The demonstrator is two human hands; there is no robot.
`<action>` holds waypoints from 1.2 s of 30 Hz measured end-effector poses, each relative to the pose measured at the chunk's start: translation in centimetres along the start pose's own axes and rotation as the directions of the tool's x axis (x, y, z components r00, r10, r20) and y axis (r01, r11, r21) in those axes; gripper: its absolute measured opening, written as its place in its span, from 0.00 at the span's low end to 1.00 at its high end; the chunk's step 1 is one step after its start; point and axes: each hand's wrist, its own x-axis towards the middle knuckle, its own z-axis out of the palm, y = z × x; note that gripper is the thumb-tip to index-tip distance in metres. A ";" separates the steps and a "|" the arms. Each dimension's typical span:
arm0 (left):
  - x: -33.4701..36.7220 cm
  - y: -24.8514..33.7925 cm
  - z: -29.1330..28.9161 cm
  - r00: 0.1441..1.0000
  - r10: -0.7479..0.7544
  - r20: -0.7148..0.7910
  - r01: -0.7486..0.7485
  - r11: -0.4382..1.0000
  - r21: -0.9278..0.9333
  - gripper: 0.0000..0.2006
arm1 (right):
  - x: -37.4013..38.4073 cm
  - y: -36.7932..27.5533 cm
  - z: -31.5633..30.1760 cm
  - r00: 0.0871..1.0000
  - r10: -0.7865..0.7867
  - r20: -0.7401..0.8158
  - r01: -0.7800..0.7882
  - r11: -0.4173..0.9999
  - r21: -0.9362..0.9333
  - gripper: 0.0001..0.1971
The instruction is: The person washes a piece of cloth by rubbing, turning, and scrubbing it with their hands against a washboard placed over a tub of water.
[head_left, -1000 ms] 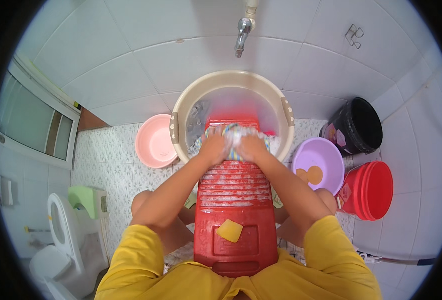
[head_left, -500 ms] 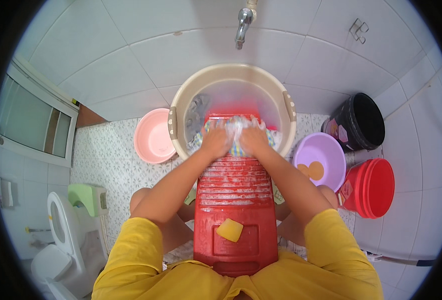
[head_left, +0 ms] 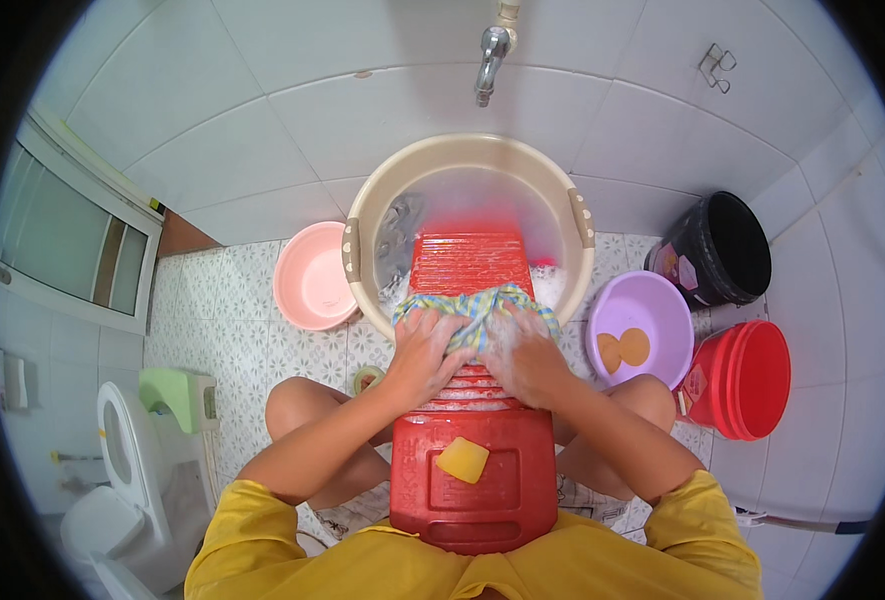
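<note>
A red washboard leans from my lap into a large beige basin of cloudy water. Across its ridges, at the basin's near rim, lies a wet checked cloth in blue, yellow and white. My left hand is closed on the cloth's left part. On the right part, my right hand grips it too, with suds over its fingers. A yellow bar of soap rests on the flat lower end of the board. Dark fabric lies in the water at the basin's left.
A pink basin stands left of the beige one. To the right are a purple basin holding round brown pieces, a black bucket and a red bucket. A tap juts from the wall above. A green stool and toilet are at left.
Both hands have drawn the checked cloth down the washboard toward me, out of the basin's middle. The ridges above it now show. The soap stays on the board.
</note>
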 end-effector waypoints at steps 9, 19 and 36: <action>12.1 -7.3 4.3 0.969 -0.220 -0.113 0.247 0.868 0.431 0.17 | 12.0 6.3 3.1 0.933 0.298 0.202 -0.260 0.946 -0.196 0.21; 1.6 -1.1 -1.0 0.978 0.206 0.000 -0.206 0.976 0.076 0.14 | 2.2 2.3 -1.6 0.983 0.185 -0.010 -0.104 0.599 0.794 0.14; 10.8 -1.0 0.3 0.966 0.230 0.118 -0.258 0.843 0.473 0.34 | 8.4 8.8 -4.4 0.807 0.463 0.366 -0.585 0.712 0.388 0.30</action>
